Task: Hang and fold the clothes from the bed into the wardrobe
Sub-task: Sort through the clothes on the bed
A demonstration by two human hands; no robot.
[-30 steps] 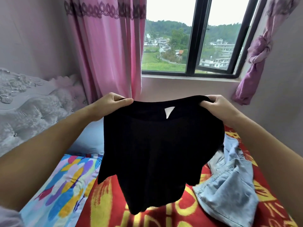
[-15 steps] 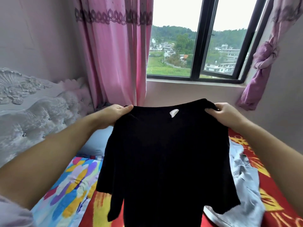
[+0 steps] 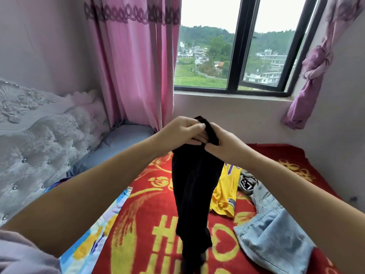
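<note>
Black shirt [image 3: 194, 194] doubled lengthwise, pinched at top by left hand [image 3: 180, 131] and right hand [image 3: 223, 143], above red blanket [image 3: 150, 214]

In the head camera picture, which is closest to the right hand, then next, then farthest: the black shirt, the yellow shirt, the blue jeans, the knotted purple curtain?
1. Black shirt: held in the right hand, hanging down from it.
2. Yellow shirt: on the bed, just below the hand.
3. Blue jeans: on the bed, lower right.
4. Knotted purple curtain: by the window, upper right.
</note>
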